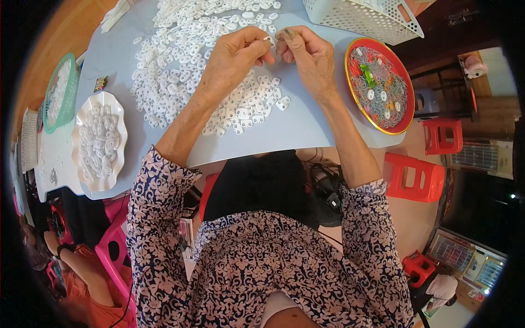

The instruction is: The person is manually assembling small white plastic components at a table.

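Observation:
Above the table's far middle, my left hand [236, 57] pinches a small white oval plastic piece [267, 39] between thumb and fingertips. Close beside it, my right hand [310, 61] is closed too, thumb pressed to fingers; whatever it grips is too small to make out. A wide heap of similar white plastic pieces with holes [180, 65] spreads under and left of my hands. To the right stands a red tray with a yellow rim [350, 86], holding grey thin parts [367, 65], a few white pieces and a green scrap [367, 76].
A scalloped white dish [121, 143] of white pieces sits at the left, near a green basket [73, 82]. At the far right is a perforated white basket [361, 23]. Red stools [414, 177] stand right of the table. Another person's arm [82, 270] shows lower left.

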`<move>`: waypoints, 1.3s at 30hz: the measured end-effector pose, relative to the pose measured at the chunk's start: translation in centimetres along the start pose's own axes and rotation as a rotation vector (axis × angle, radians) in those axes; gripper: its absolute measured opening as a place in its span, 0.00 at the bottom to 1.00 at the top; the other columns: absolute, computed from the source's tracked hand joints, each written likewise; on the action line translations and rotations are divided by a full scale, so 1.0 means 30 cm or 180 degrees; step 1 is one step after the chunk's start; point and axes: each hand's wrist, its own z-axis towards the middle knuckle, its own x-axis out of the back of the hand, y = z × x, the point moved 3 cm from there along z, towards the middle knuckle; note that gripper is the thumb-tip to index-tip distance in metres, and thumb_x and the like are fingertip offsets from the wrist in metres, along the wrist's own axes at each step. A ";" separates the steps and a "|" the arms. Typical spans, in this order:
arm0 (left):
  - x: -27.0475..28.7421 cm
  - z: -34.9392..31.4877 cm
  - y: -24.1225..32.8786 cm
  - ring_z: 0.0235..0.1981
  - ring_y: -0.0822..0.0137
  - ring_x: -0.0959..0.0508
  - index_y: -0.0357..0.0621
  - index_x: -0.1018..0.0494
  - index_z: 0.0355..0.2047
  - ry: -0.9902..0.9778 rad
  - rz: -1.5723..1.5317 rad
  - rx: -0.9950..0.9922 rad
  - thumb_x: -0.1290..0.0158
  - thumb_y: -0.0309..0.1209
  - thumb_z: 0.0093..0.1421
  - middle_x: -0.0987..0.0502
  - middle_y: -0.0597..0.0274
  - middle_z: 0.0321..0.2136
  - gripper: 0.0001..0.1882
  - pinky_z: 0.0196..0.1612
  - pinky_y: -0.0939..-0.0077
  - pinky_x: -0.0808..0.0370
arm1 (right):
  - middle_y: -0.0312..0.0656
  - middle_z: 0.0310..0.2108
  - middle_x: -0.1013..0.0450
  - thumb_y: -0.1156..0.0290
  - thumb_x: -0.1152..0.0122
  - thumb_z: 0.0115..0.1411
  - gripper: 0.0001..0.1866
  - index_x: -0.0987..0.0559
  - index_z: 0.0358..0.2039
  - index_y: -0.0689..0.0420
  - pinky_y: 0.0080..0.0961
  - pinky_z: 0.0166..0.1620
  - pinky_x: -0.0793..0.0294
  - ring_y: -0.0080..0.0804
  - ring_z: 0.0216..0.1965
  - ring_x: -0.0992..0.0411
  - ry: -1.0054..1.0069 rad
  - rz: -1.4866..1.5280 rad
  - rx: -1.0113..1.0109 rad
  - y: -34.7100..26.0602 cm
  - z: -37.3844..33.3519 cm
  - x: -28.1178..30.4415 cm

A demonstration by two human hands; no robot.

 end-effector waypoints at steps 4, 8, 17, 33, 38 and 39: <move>0.000 0.004 -0.008 0.25 0.77 0.26 0.37 0.25 0.31 -0.0011 -0.0060 -0.0040 0.53 0.26 0.58 0.23 0.64 0.21 0.08 0.33 0.83 0.30 | 0.31 0.21 0.29 0.71 0.46 0.60 0.08 0.23 0.31 0.62 0.13 0.28 0.34 0.14 0.23 0.35 -0.0055 -0.0216 0.0068 0.009 -0.003 -0.003; -0.003 0.002 -0.004 0.26 0.77 0.26 0.37 0.25 0.31 0.0017 -0.0152 -0.0102 0.53 0.27 0.58 0.24 0.65 0.21 0.08 0.33 0.83 0.30 | 0.31 0.21 0.29 0.72 0.46 0.60 0.07 0.23 0.31 0.63 0.13 0.28 0.34 0.14 0.23 0.35 0.0003 -0.0082 -0.0005 0.009 -0.003 -0.004; 0.000 0.005 -0.017 0.25 0.78 0.27 0.38 0.25 0.32 -0.0063 0.0005 -0.0219 0.53 0.29 0.60 0.23 0.65 0.21 0.09 0.33 0.84 0.31 | 0.31 0.21 0.29 0.73 0.44 0.59 0.06 0.22 0.30 0.63 0.13 0.27 0.34 0.13 0.23 0.35 -0.0039 0.0105 0.0023 0.024 -0.002 -0.002; 0.008 -0.002 -0.008 0.21 0.79 0.34 0.40 0.28 0.29 -0.0144 0.0943 -0.0393 0.52 0.29 0.59 0.29 0.67 0.17 0.07 0.25 0.82 0.35 | 0.41 0.26 0.24 0.73 0.43 0.58 0.07 0.25 0.31 0.64 0.15 0.30 0.28 0.19 0.24 0.28 0.0573 0.0761 -0.0366 0.018 0.016 0.034; 0.038 0.012 0.026 0.28 0.75 0.28 0.37 0.26 0.35 -0.0085 0.1750 -0.0634 0.51 0.29 0.60 0.27 0.65 0.24 0.08 0.34 0.82 0.32 | 0.36 0.23 0.26 0.72 0.41 0.57 0.06 0.23 0.31 0.63 0.13 0.29 0.32 0.16 0.23 0.32 0.0829 0.0740 -0.0112 0.028 0.028 0.067; 0.037 0.010 0.027 0.28 0.75 0.28 0.37 0.26 0.35 -0.0086 0.1766 -0.0632 0.51 0.29 0.60 0.27 0.65 0.24 0.08 0.34 0.82 0.32 | 0.36 0.23 0.26 0.72 0.41 0.57 0.06 0.23 0.31 0.63 0.13 0.29 0.32 0.16 0.23 0.32 0.0829 0.0756 -0.0109 0.031 0.032 0.067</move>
